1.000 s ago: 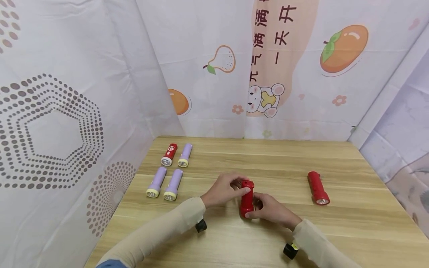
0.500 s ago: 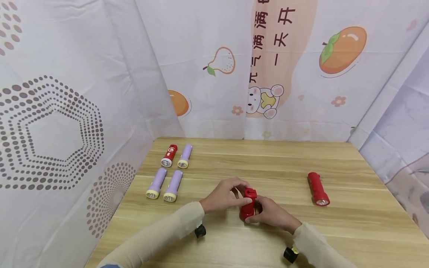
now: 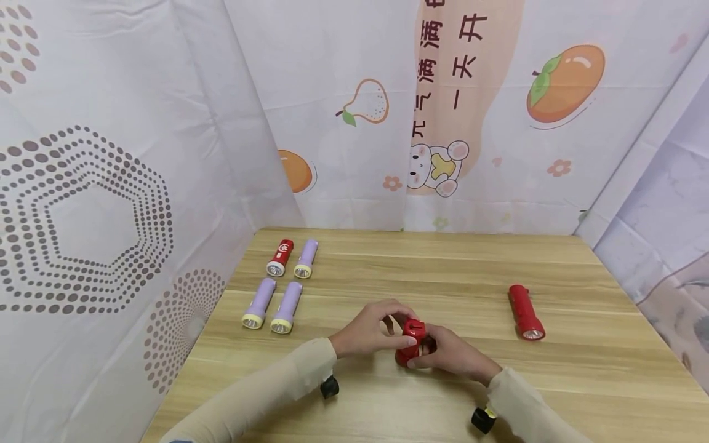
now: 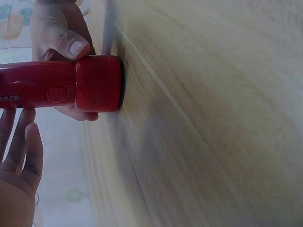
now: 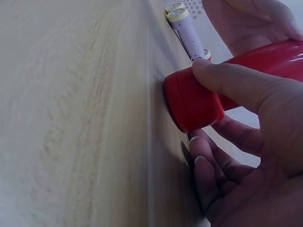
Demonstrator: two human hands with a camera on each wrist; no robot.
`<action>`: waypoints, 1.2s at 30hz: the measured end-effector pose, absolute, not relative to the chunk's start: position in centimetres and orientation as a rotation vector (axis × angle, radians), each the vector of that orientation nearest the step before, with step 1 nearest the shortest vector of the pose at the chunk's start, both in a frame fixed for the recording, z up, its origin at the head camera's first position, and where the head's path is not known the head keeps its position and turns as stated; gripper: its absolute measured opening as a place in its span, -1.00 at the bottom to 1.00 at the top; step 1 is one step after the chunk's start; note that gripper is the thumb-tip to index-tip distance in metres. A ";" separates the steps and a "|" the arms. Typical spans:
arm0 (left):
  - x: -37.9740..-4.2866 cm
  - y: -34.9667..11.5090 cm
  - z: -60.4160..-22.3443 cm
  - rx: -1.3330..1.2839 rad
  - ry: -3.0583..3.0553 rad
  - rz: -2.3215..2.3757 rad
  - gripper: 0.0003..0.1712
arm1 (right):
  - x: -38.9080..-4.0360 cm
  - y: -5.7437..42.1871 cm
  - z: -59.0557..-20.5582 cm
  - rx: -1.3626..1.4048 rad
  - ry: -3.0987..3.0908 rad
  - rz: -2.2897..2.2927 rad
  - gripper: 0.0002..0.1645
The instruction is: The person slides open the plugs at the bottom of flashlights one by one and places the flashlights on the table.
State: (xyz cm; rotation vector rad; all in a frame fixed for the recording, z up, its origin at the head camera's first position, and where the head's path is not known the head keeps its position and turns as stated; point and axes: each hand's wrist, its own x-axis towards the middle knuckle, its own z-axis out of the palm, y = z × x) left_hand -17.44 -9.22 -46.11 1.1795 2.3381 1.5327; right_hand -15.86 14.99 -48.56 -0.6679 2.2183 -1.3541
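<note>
A red flashlight [image 3: 413, 332] stands lens end down at the middle of the table [image 3: 354, 406], its tail end up and leaning toward me. My left hand [image 3: 370, 331] holds the upper body between thumb and fingers. Lower down, my right hand [image 3: 455, 355] grips the wide head, its thumb [image 5: 236, 82] pressed on the near side. In the left wrist view the flashlight's head [image 4: 98, 84] is at the wood, and an oval switch [image 4: 56, 94] shows on the body. The lens is hidden against the table.
At the left lie a red-and-white flashlight [image 3: 281, 253] and three purple ones with pale yellow heads [image 3: 258, 303], [image 3: 288, 304], [image 3: 307, 255]. Another red flashlight [image 3: 525, 311] lies at the right. Printed cloth [image 3: 343, 160] hangs behind the table and along the left side.
The tail end of the red flashlight has tipped toward me, so its top now shows. Both hands have shifted slightly with it. The other flashlights have stayed put.
</note>
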 end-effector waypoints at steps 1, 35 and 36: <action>-17.4 -9.2 -46.2 1.178 2.338 1.531 -0.64 | -15.9 15.0 -48.6 -0.675 2.221 -1.351 -0.58; -17.3 -9.8 -45.7 0.939 2.168 1.583 -0.81 | -15.7 14.9 -48.7 -0.582 2.205 -1.373 -0.52; -17.4 -9.8 -45.7 0.939 2.173 1.578 -0.81 | -15.7 14.9 -48.7 -0.581 2.205 -1.376 -0.51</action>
